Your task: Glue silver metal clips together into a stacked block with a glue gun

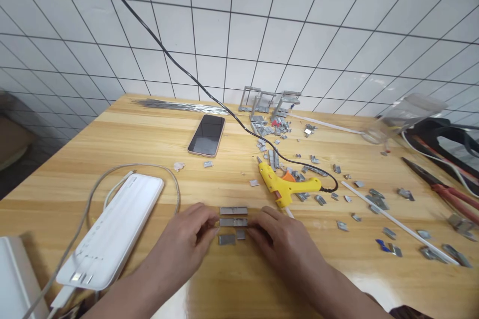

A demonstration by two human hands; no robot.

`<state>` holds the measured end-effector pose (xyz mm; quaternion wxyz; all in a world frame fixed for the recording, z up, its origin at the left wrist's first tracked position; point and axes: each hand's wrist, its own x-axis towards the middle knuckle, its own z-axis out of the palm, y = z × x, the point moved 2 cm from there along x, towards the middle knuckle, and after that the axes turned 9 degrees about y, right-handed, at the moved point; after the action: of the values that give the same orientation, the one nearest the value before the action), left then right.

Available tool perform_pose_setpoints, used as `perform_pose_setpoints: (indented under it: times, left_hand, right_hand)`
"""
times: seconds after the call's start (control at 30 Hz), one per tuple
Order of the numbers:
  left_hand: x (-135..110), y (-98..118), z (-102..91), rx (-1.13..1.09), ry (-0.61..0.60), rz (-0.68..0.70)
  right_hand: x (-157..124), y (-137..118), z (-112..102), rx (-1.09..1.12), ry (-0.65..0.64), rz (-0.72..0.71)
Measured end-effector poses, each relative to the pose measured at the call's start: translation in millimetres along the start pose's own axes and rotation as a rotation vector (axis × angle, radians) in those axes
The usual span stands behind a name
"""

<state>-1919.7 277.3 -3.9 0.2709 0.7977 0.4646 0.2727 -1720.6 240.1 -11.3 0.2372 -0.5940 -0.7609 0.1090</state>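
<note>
Small grey metal strips lie in short rows on the wooden table between my hands: a far strip [233, 210], a middle strip [233, 222], and at the near side a shorter piece [226, 239] beside a small square piece [240, 234]. My left hand [187, 234] has its fingers curled together at the left end of the middle strip. At that strip's right end, the fingers of my right hand [280, 236] are pressed in likewise. Just beyond my right hand lies a yellow hot glue gun [288, 185], its nozzle pointing away to the left.
A phone [207, 135], a white power bank [112, 229] with cables, and thin metal rods [179, 106] lie leftward. Small metal frames [286, 102] stand near the tiled wall. Metal scraps, a glue stick [400, 224] and red-handled pliers [445, 191] lie right. A black cord [179, 65] crosses overhead.
</note>
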Motion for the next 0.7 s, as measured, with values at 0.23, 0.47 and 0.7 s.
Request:
perform_pose_setpoints:
  times: [0.23,0.47,0.7]
  left_hand:
    - [3.4,0.5,10.7,0.008,0.03,0.038]
    - [6.7,0.8,14.0,0.016,0.05,0.016]
    - [3.0,1.8,5.1,0.033,0.01,-0.008]
  right_hand:
    - [1.6,0.7,2.8,-0.007,0.025,-0.005]
    - [3.5,1.8,4.9,-0.024,0.062,-0.02]
    - [-0.3,-0.1,-3.4,0.034,0.071,-0.005]
